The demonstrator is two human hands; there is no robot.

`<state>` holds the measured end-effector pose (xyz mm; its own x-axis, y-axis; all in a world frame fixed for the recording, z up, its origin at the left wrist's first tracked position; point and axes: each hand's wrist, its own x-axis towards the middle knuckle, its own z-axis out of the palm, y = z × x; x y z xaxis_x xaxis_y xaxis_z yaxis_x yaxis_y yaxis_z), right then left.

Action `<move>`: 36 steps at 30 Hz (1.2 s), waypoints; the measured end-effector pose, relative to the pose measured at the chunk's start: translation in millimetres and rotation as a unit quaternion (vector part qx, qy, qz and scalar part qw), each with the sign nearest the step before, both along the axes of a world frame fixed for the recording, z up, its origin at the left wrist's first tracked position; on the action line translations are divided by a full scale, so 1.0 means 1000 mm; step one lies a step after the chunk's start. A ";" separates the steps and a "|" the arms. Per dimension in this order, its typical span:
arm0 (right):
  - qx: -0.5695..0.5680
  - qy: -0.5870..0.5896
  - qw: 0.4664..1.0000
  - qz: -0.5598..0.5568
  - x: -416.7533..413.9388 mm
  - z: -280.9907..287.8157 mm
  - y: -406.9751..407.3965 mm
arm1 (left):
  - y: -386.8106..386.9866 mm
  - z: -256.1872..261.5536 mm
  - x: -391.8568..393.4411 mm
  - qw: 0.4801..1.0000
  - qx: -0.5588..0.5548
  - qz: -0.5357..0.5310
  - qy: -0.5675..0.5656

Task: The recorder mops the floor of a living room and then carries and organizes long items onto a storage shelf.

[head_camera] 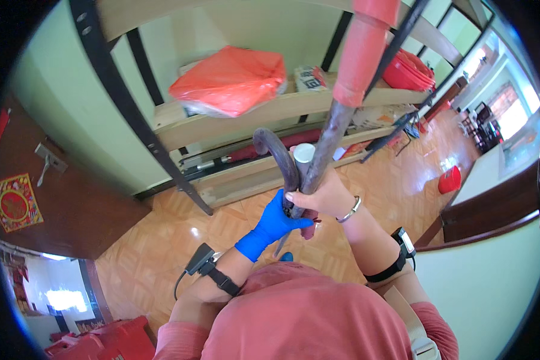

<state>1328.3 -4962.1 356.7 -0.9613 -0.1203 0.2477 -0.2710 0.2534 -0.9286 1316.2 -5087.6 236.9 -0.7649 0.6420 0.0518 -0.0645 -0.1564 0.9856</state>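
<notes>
My left hand point(274, 220), in a blue glove, is wrapped around the lower part of a bundle of long items in front of my chest. My bare right hand point(321, 193), with a metal bracelet at the wrist, grips the same bundle slightly higher. In the bundle are a dark curved handle point(276, 150), like that of an umbrella or cane, a worn grey pole point(328, 139) with a red sleeve point(362, 58) at its upper end, and a tube with a white round cap point(304, 153). Their lower parts are mostly hidden behind my hands.
A metal-framed rack with wooden boards point(252, 119) stands ahead. It holds an orange plastic bag point(234, 81), a red bag point(407, 72) and, lower, a dark red folded umbrella point(274, 144). A brown door point(63, 198) is left, a red bucket point(450, 180) right, and a red case point(112, 342) lower left.
</notes>
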 end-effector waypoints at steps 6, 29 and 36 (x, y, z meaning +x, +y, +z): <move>0.022 -0.080 0.994 0.072 -0.008 -0.007 -0.056 | -0.089 -0.010 0.000 0.997 -0.032 0.067 -0.008; -0.034 0.044 0.904 -0.425 0.042 -0.061 0.133 | -0.650 0.133 0.064 0.603 0.178 0.770 0.105; 0.053 0.046 0.833 -0.548 0.064 -0.063 0.132 | -0.691 -0.042 -0.062 0.682 0.056 0.727 0.055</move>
